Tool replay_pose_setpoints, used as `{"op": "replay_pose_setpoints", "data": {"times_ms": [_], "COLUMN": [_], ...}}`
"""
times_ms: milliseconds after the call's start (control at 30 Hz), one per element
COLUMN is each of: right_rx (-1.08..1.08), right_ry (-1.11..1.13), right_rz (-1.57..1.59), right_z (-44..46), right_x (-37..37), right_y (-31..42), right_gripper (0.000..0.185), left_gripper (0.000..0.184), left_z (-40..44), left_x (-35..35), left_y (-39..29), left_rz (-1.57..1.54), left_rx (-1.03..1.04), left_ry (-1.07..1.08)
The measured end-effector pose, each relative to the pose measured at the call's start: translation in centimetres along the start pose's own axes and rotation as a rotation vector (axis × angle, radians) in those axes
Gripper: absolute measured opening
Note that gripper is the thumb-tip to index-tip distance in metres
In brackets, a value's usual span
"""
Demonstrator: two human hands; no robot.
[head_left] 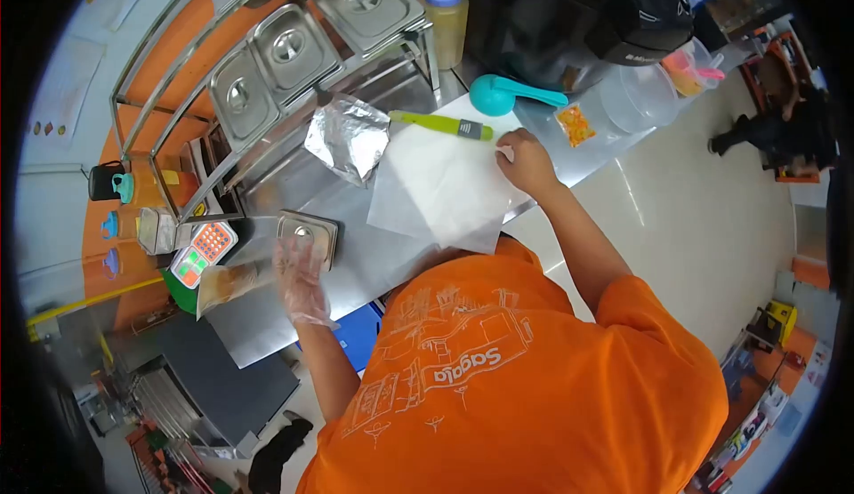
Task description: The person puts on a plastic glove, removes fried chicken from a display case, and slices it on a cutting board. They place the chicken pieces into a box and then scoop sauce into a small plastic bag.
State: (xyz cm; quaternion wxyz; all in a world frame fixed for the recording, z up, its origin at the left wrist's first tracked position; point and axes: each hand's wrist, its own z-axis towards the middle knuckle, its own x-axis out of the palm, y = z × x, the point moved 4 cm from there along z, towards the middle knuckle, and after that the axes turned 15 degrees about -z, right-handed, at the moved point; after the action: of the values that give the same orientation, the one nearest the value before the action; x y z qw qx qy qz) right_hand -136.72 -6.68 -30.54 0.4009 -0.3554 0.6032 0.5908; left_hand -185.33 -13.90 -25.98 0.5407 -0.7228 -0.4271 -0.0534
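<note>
My left hand (302,272), in a clear plastic glove, lies over the near left side of a small lidded metal container (322,238). Its fingers look stretched out beside the lid knob; the glove blurs their exact contact. My right hand (527,163) is bare, its fingers curled together at the right edge of the white paper sheets (436,183). Anything between those fingers is hidden. Just beyond it, a long lime-green tool with a grey section (442,125) rests across the paper. Crumpled aluminium foil (349,141) sits left of the sheets.
Steel lidded pans (289,45) stand in a rack at the back. A turquoise scoop (494,96), an orange packet (575,126) and a clear tub (639,98) lie to the right. A calculator-like keypad (206,249) and a plastic bag (227,285) are on the left.
</note>
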Motion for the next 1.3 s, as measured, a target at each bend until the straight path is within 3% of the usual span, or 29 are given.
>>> {"op": "replay_pose_setpoints", "data": {"times_ms": [67, 133, 233, 300, 567, 633, 700, 733, 800, 1000, 1067, 1100, 1167, 1300], "right_rx": [-0.04, -0.018, 0.004, -0.007, -0.04, 0.013, -0.086, -0.085, -0.165, -0.016, -0.076, -0.066, -0.229, -0.425], "right_ry": [-0.18, -0.18, -0.143, -0.022, 0.266, 0.231, 0.081, 0.223, 0.302, 0.185, -0.097, -0.09, -0.208, -0.008], "right_rz": [-0.046, -0.069, -0.199, -0.029, 0.107, 0.035, -0.068, -0.169, -0.265, -0.092, -0.172, -0.172, -0.102, -0.231], "right_z": [-0.4, -0.6, -0.6, -0.6, 2.1, 1.9, 0.6, 0.3, -0.5, -0.1, 0.1, 0.1, -1.4, -4.2], "right_x": [-0.6, -1.4, -1.6, -1.1, -0.2, -1.5, -1.4, -2.2, -2.4, -0.3, -3.3, -3.5, -3.6, -1.5], "right_y": [-2.5, -4.1, -6.0, -6.3, -7.6, -6.5, -5.5, -4.5, -3.4, -4.9, -4.2, -4.4, -3.2, -1.3], "right_gripper": [0.02, 0.023, 0.026, 0.029, 0.031, 0.048, 0.077, 0.103, 0.116, 0.096, 0.077, 0.077, 0.06, 0.043], "left_gripper": [0.057, 0.06, 0.061, 0.061, 0.06, 0.06, 0.06, 0.059, 0.063, 0.07, 0.069, 0.067, 0.066, 0.064], "left_z": [-1.2, -2.9, -4.9, -6.3, -9.2, -10.0, -10.4, -10.3, -10.7, -9.7, -8.9, -8.8, -8.2, -6.7], "left_x": [2.3, 4.6, 7.4, 8.3, 8.1, 8.2, 7.9, 7.3, 8.0, 5.9, 5.3, 6.0, 5.9, 4.4], "left_y": [2.9, 5.6, 8.4, 9.6, 12.5, 12.3, 12.3, 12.5, 12.2, 11.9, 11.5, 11.1, 10.6, 8.2], "left_rz": [0.027, 0.025, 0.081, 0.131, 0.095, 0.101, 0.129, 0.085, 0.158, 0.134, 0.109, 0.14, 0.153, 0.109], "left_rx": [-0.038, -0.151, -0.154, -0.158, -0.183, -0.174, -0.134, -0.133, -0.133, -0.167, -0.146, -0.15, -0.158, -0.161], "left_ry": [0.04, -0.057, -0.089, -0.121, -0.202, -0.212, -0.173, -0.177, -0.204, -0.191, -0.088, -0.116, -0.107, -0.04]}}
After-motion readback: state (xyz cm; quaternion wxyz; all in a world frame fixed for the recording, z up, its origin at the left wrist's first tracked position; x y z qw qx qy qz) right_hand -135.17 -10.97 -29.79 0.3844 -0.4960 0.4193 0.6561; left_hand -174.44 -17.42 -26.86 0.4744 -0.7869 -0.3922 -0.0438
